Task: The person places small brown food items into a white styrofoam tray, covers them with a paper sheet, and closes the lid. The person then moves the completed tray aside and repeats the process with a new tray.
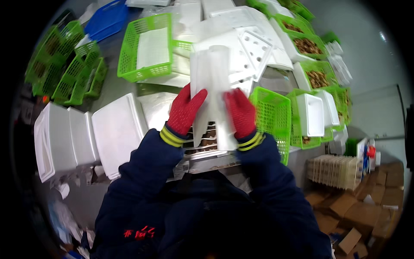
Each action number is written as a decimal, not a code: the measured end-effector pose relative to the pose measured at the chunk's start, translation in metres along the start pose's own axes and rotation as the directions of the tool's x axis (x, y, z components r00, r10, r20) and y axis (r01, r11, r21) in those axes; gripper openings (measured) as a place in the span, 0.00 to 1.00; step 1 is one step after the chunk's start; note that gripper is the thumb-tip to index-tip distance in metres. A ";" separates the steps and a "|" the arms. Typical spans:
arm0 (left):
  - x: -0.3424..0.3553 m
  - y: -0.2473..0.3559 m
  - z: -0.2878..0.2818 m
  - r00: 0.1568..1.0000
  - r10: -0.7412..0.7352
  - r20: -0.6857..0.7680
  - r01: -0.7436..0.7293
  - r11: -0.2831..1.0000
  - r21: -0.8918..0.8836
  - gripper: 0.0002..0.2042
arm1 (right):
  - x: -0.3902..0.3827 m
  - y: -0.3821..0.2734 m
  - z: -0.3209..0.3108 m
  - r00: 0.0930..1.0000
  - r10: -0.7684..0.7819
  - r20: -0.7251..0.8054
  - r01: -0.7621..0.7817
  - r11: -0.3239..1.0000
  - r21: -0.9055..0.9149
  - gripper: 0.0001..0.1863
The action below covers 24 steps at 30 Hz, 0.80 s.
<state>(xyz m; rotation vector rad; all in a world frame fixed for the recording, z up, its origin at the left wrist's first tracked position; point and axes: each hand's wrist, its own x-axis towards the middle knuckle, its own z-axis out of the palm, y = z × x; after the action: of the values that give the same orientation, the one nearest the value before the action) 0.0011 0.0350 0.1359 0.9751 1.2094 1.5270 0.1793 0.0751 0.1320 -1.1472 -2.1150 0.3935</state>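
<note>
My left hand [186, 108], in a red knitted glove, pinches the left side of a thin, translucent white sheet [207, 69], blurred by motion. My right hand [240, 111], gloved alike, is closed at the sheet's right side, its fingertips smeared. The sheet stands up between both hands and looks folded or doubled. Below it, close to my body, lies a white tray [209, 154] with rows of dark brown pieces [196, 144] in its slots. The sheet and my hands hide part of that tray.
A green basket [144, 71] with white sheets stands far left, another green basket [271, 112] at right. White foam boxes [118, 129] line the left. Baskets of brown pieces [307, 45] stand far right. A foam panel with holes [255, 54] lies ahead; cardboard boxes [362, 211] are lower right.
</note>
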 end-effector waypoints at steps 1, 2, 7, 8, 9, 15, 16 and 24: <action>-0.016 -0.005 -0.005 0.996 -0.063 0.062 0.063 0.998 0.000 0.19 | -0.015 -0.040 0.023 0.905 0.410 0.117 -0.421 0.815 0.399 0.19; -0.030 -0.014 -0.011 0.981 -0.134 0.140 0.138 0.990 -0.017 0.19 | -0.038 -0.058 0.040 0.917 0.362 0.169 -0.399 0.830 0.390 0.20; -0.051 -0.028 -0.076 0.922 -0.366 -0.131 0.318 0.904 -0.287 0.17 | -0.078 -0.070 0.057 0.951 -0.276 0.135 0.165 0.829 0.534 0.27; -0.053 -0.032 -0.088 0.928 -0.326 -0.178 0.269 0.920 -0.286 0.18 | -0.083 -0.063 0.062 0.991 -0.116 0.067 0.065 0.850 0.523 0.28; -0.058 -0.022 -0.091 0.913 -0.370 -0.173 0.311 0.904 -0.294 0.19 | -0.072 -0.063 0.048 1.000 -0.007 0.028 -0.004 0.920 0.392 0.30; -0.052 0.023 -0.086 0.890 -0.425 0.164 0.454 0.852 -0.262 0.22 | -0.002 -0.002 0.051 0.748 0.016 0.663 -0.592 0.469 0.656 0.54; -0.049 0.030 -0.076 0.880 -0.412 0.235 0.469 0.832 -0.298 0.21 | 0.001 0.004 0.057 0.709 -0.101 0.698 -0.646 0.304 0.700 0.51; -0.022 0.057 -0.069 0.995 -0.021 0.097 -0.012 0.945 0.327 0.16 | 0.049 -0.018 -0.004 0.695 0.050 0.717 -0.642 0.492 0.588 0.19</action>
<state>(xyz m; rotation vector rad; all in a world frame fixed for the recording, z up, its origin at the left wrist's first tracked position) -0.0689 -0.0080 0.1769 1.2486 1.4197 1.2793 0.1528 0.1053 0.1661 -0.9145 -1.6939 2.0066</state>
